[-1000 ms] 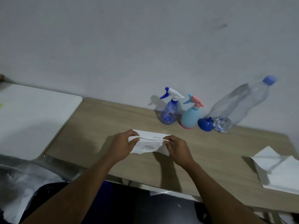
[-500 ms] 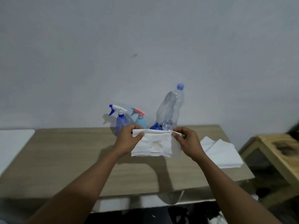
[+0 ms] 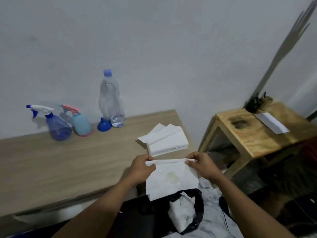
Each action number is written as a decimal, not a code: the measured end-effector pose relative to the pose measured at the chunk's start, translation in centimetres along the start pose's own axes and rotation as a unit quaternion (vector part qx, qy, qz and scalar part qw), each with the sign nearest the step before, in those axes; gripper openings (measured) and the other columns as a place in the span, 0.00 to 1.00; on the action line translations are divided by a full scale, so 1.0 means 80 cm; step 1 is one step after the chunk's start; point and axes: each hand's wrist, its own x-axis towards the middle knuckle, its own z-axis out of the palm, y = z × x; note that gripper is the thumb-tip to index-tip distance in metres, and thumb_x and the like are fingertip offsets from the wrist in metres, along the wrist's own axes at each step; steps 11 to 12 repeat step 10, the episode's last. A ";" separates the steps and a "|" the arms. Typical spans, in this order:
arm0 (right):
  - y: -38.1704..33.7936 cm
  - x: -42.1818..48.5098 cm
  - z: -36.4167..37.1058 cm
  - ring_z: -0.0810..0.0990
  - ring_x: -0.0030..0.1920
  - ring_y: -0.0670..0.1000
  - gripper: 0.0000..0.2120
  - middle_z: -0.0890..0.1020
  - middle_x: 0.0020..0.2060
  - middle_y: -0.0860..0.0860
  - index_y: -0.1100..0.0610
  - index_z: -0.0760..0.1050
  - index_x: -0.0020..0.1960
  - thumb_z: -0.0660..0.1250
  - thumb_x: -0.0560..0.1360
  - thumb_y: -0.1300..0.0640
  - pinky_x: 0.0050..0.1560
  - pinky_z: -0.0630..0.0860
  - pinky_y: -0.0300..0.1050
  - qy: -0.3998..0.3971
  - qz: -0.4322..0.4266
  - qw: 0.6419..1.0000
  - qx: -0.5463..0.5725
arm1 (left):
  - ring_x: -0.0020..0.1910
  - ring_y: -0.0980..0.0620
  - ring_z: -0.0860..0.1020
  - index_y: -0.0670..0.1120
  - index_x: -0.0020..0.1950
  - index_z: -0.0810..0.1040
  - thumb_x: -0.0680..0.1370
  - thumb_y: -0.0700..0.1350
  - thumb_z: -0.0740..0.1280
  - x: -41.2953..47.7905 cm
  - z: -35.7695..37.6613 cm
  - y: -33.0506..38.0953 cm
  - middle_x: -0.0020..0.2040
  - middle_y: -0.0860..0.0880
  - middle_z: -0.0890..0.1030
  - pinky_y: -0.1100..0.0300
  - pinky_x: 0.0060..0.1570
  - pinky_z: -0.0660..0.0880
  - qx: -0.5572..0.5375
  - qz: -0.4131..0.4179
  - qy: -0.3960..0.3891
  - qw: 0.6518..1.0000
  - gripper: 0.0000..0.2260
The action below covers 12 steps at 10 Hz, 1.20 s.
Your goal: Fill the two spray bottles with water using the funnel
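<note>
The purple spray bottle [image 3: 59, 125] and the teal spray bottle [image 3: 81, 124] stand side by side along the back edge of the desk [image 3: 68, 165], both with their trigger heads on. Just to their right the blue funnel [image 3: 104, 125] sits mouth down, touching or nearly touching the foot of the tall water bottle [image 3: 111, 102]. The bottle is capped and shows only a little water at its bottom. Both sprayers look like thin, light plastic; how full they are I cannot tell. Each is probably best held round the body while the trigger head is unscrewed at the neck. The funnel looks small and rigid, easy to lift by its spout. The water bottle's clear walls look soft enough to dent, so a light grip at mid-body would likely suit it. Neither hand is on any of these. The left hand [image 3: 141, 169] and right hand [image 3: 201, 166] are apart, just off the desk's front right corner. Each pinches an upper corner of a faintly stained paper tissue [image 3: 171, 179] between thumb and fingers. Its top edge is stretched between them, and the sheet hangs over a black bin bag [image 3: 197, 219] holding crumpled paper. A stack of paper towels [image 3: 166, 140] lies near the desk's right edge.
</note>
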 end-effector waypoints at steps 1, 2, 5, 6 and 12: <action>0.065 -0.003 -0.011 0.80 0.41 0.49 0.01 0.83 0.42 0.51 0.58 0.80 0.46 0.70 0.76 0.63 0.39 0.76 0.41 -0.008 0.046 0.998 -0.045 | 0.43 0.55 0.79 0.51 0.44 0.79 0.72 0.38 0.69 -0.001 0.063 -0.014 0.47 0.52 0.82 0.73 0.34 0.71 0.034 -0.039 -0.052 0.997 0.08; 0.118 -0.005 -0.011 0.78 0.48 0.52 0.08 0.81 0.47 0.51 0.56 0.78 0.48 0.67 0.73 0.67 0.46 0.74 0.43 -0.015 0.091 0.994 -0.056 | 0.42 0.52 0.78 0.49 0.51 0.73 0.73 0.37 0.66 0.001 0.110 -0.033 0.51 0.48 0.79 0.68 0.28 0.72 0.054 -0.060 -0.087 0.993 0.10; 0.256 0.012 0.034 0.78 0.43 0.51 0.09 0.80 0.40 0.50 0.55 0.78 0.44 0.66 0.76 0.67 0.41 0.71 0.43 0.012 0.158 0.985 -0.068 | 0.39 0.49 0.80 0.51 0.54 0.79 0.75 0.38 0.65 0.031 0.234 -0.134 0.51 0.43 0.82 0.62 0.38 0.73 0.073 -0.189 -0.106 0.974 0.12; 0.296 0.013 0.053 0.77 0.50 0.50 0.11 0.78 0.49 0.50 0.59 0.79 0.58 0.68 0.77 0.66 0.46 0.69 0.38 -0.015 0.179 0.980 -0.091 | 0.48 0.46 0.80 0.48 0.68 0.74 0.75 0.38 0.67 0.034 0.273 -0.172 0.60 0.38 0.79 0.66 0.44 0.70 0.059 -0.221 -0.172 0.958 0.21; 0.241 0.007 0.097 0.78 0.61 0.52 0.14 0.78 0.60 0.52 0.58 0.77 0.64 0.68 0.79 0.61 0.59 0.73 0.43 -0.078 0.126 0.987 -0.063 | 0.61 0.49 0.77 0.47 0.64 0.79 0.75 0.43 0.70 0.015 0.222 -0.148 0.63 0.48 0.78 0.67 0.55 0.68 0.055 -0.184 -0.088 0.977 0.17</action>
